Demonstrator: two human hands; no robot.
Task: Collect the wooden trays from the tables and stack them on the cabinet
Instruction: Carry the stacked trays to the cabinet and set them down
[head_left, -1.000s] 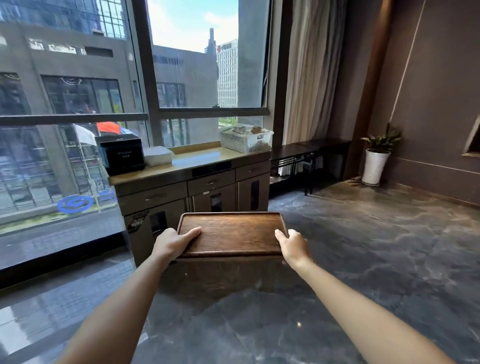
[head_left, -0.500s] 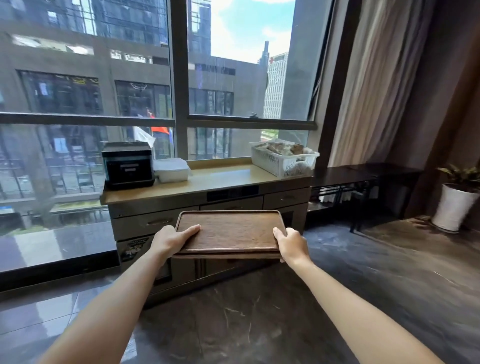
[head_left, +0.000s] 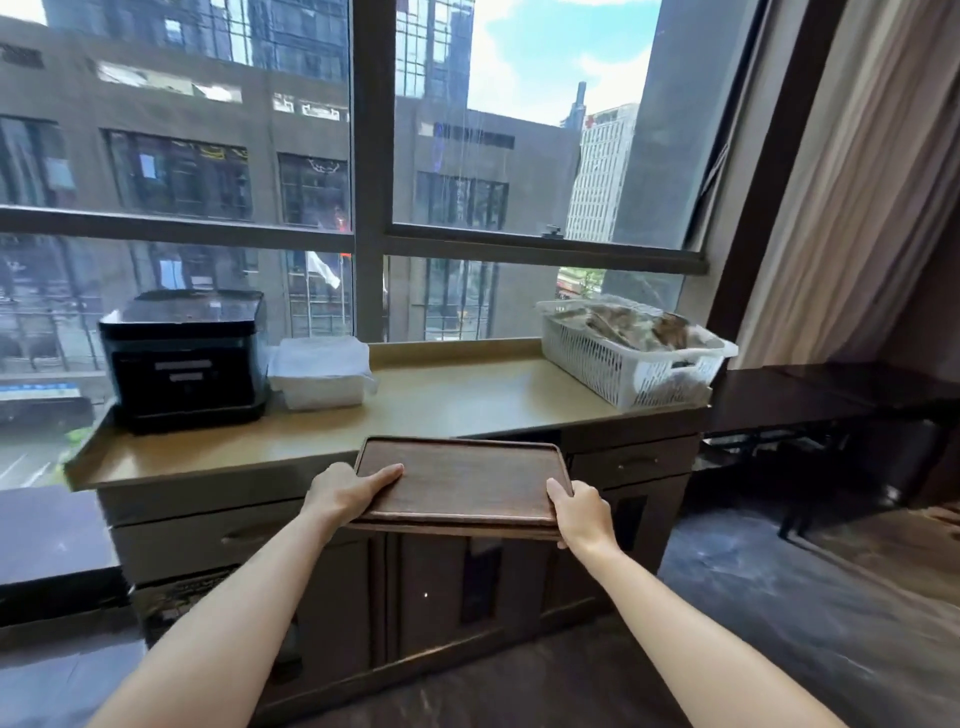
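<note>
— Where are the hands?
— Both arms stretched forward, the left hand gripping the trays at their left edge, thumb on top.
— The right hand?
— Clasping their right near corner.

You've got dark brown wooden trays in front of you, fine grain showing, matt finish with no glare off the top one. The cabinet below looks like wood too, drawer and door fronts in a dull brown, and its top is a smooth tan surface with a soft sheen from the window light. On it, the black box is glossy, its lid mirroring the window. Beside that, the white container reads as cloudy, semi-clear plastic. To your right, the white basket is slotted plastic. The curtain is cloth, hanging in soft folds. The floor is dark polished stone, veined and reflective.
</note>
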